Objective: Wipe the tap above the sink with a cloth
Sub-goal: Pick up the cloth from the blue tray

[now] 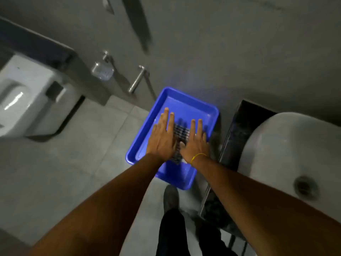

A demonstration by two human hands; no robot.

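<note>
A blue plastic tray (186, 100) sits on the floor by the wall. Inside it lies a dark checked cloth (181, 132), partly hidden by my hands. My left hand (163, 137) is stretched out flat over the tray's left side, fingers apart, holding nothing. My right hand (195, 143), with a yellow band at the wrist, is spread flat beside it over the cloth's right part. Whether either palm touches the cloth I cannot tell. The white sink (287, 150) with its drain (305, 187) is at the right. No tap above the sink is in view.
A black counter edge (239, 130) borders the sink. A white toilet (24, 95) stands at the left. On the grey wall hang a metal soap holder (102, 71) and a metal handle (136, 80). My dark shoe (170, 198) and trouser leg are below the tray.
</note>
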